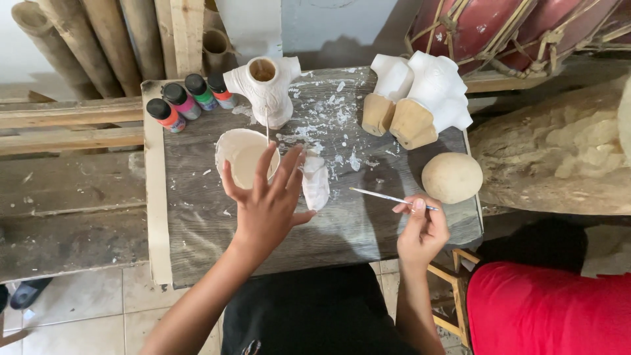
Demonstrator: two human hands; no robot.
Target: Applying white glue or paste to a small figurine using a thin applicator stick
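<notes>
My left hand (266,197) hovers with fingers spread over a small bowl of white paint (238,150) and beside a small white-painted carved piece (316,183) lying on the wooden board (197,217). My right hand (422,230) pinches a thin paintbrush (381,196) whose tip points left toward that piece. A white-painted carved torso (266,89) with an open neck stands behind the bowl, a thin stick leaning from it.
Several paint bottles (190,98) with coloured bodies lie at the board's back left. Two white carved figures with bare wood bases (420,98) rest at the back right, a round unpainted wooden ball (451,177) near them. Bamboo poles, drums and a carved log surround the board.
</notes>
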